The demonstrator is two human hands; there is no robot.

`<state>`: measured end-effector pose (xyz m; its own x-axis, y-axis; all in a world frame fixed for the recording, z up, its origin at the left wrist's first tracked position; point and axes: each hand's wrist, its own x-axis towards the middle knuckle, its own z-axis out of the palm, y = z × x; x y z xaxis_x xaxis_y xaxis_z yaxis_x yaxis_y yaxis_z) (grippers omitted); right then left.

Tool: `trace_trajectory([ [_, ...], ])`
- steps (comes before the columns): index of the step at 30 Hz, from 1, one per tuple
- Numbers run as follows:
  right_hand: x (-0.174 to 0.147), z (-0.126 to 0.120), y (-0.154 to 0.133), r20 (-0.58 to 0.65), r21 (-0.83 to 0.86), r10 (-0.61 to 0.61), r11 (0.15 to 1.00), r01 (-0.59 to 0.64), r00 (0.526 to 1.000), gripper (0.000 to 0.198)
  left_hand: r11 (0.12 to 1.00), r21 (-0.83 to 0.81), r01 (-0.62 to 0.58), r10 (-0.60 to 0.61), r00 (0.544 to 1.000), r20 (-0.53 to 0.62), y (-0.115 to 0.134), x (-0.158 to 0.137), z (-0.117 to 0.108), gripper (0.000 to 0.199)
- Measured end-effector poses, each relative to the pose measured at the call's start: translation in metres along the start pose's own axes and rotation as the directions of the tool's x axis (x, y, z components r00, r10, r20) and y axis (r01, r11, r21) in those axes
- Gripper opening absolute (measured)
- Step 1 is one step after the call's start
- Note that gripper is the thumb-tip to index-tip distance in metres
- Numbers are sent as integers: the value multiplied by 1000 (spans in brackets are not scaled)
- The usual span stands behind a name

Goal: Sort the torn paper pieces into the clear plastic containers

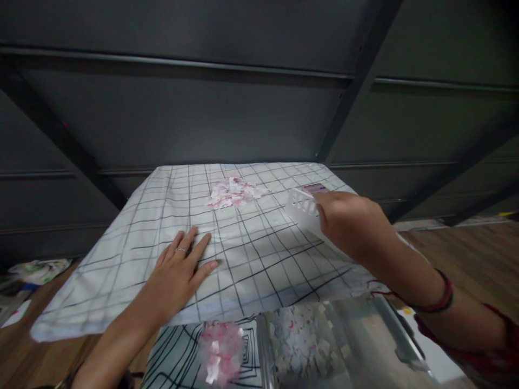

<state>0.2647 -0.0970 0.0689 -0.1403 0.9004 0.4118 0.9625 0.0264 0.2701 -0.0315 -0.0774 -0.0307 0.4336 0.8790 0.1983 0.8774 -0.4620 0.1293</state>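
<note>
My left hand point(180, 258) lies with its fingers spread on the white cloth with dark grid lines point(251, 243). In my right hand point(352, 222) is the edge of a white plastic basket point(303, 212) with slots in its end, tilted low over the right side of the cloth. Much of this basket is hidden behind the hand and forearm. Beyond both hands, a loose pile of small white and pink scraps point(233, 193) sits on the cloth. A flat, phone-like object point(315, 188) shows just behind the basket.
Close to me is a clear plastic bin point(343, 346) with many small white pieces in its left part. Beside it, a pink and white bundle point(221, 351) rests on a dark-lined patterned cloth point(174, 351). A grey panelled wall point(203, 108) stands behind the table.
</note>
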Motion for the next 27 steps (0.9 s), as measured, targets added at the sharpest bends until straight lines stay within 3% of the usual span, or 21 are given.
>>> trace_trajectory([
  [9,11,-14,-50,-29,125,-159,979,161,987,27,994,73,76,-83,991,103,4,-2,-8,64],
  [16,40,-5,-44,-26,224,-167,960,169,986,26,994,90,65,-75,991,111,4,-2,-8,64],
  [21,57,5,-42,41,277,-297,921,274,954,28,995,78,68,-72,996,54,2,-2,-7,61],
  [27,46,16,-28,-74,360,-373,855,373,925,28,997,53,53,-55,998,37,-7,-9,-5,59],
])
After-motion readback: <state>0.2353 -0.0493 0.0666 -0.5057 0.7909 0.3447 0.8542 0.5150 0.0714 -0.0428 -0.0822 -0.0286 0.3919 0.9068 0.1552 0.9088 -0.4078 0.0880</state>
